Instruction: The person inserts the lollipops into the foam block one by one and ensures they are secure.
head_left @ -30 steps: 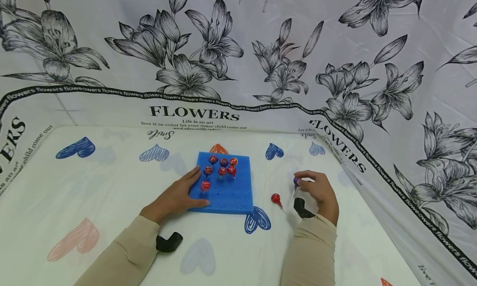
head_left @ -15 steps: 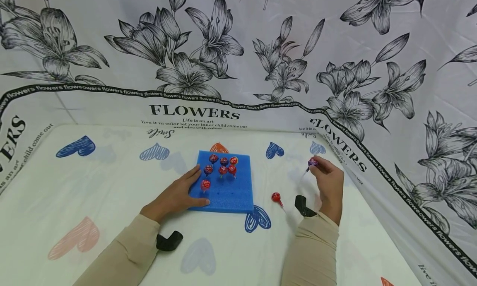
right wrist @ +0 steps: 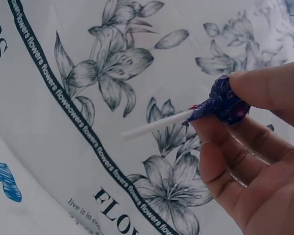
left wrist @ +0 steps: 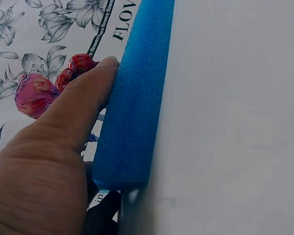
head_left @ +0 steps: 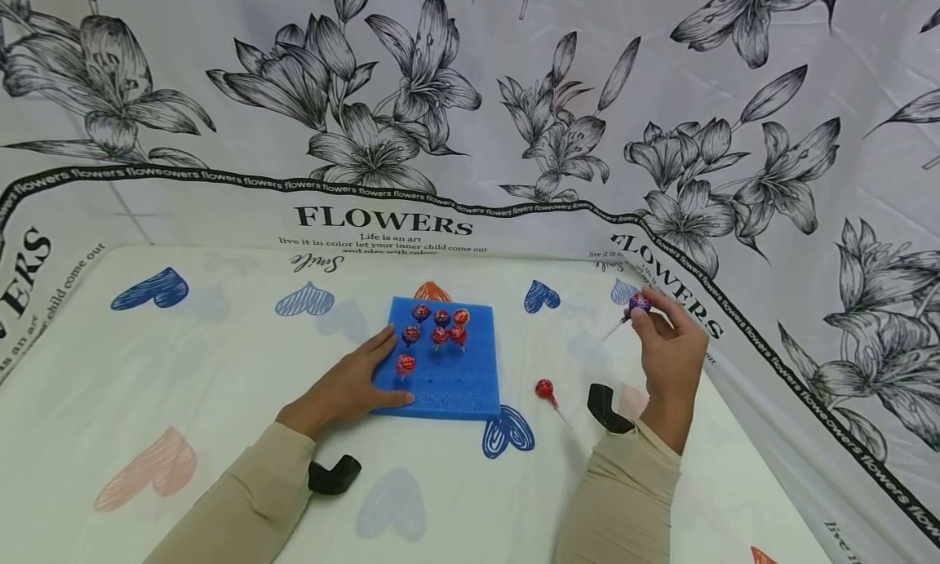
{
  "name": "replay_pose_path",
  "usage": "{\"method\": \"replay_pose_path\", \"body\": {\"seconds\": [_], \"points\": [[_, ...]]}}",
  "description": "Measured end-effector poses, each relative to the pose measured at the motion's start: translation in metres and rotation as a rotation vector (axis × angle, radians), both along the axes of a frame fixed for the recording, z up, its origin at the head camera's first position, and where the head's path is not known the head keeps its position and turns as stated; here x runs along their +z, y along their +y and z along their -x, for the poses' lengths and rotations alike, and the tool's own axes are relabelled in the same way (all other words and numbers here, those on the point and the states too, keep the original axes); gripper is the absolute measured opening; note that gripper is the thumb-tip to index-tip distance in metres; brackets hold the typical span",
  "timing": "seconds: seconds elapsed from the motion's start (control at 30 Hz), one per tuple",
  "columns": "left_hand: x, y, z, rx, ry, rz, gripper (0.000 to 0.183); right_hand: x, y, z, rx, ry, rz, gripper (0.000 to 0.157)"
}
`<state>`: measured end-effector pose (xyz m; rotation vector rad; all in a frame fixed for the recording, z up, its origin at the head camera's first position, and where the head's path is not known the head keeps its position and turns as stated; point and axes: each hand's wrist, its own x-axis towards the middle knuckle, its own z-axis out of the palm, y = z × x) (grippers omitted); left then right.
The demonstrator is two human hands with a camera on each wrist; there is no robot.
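Note:
My right hand (head_left: pixel 671 364) pinches a purple-wrapped lollipop (head_left: pixel 640 302) by its candy head, off to the right above the table. In the right wrist view the white stick (right wrist: pixel 154 125) points left from the wrapper. My left hand (head_left: pixel 343 393) rests on the left side of a blue foam block (head_left: pixel 463 384), its fingers fairly straight and thumb lying on the top. Several wrapped lollipops stand upright in the foam, among them a pinkish-red lollipop (head_left: pixel 405 364) between the left thumb and fingers. A red lollipop (head_left: pixel 544 389) lies on the table between the block and my right forearm.
The table is covered by a white cloth (head_left: pixel 220 368) printed with hearts. Behind and to the right hangs a flower-printed curtain (head_left: pixel 514 82). Black curved pieces (head_left: pixel 334 476) stick out at both sleeve cuffs.
My right hand has moved right and away from me, carrying the purple lollipop and turning it so its stick angles left. The left hand and the foam block have stayed put.

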<state>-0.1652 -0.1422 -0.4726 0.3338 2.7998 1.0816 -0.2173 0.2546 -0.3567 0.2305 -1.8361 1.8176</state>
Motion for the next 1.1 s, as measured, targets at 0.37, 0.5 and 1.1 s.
{"method": "replay_pose_path", "body": {"seconds": [0.37,0.5,1.1], "points": [[0.001,0.0,0.0,-0.005,0.003,-0.008,0.109,0.023,-0.019,-0.01,0.085,0.326,0.046,0.022],[0.002,-0.001,0.0,-0.002,-0.001,-0.007,0.11,0.028,-0.025,-0.014,0.123,0.368,0.043,0.022],[0.001,0.001,0.0,0.003,0.008,-0.001,0.109,0.046,-0.066,-0.03,0.315,0.486,-0.04,0.026]]}}
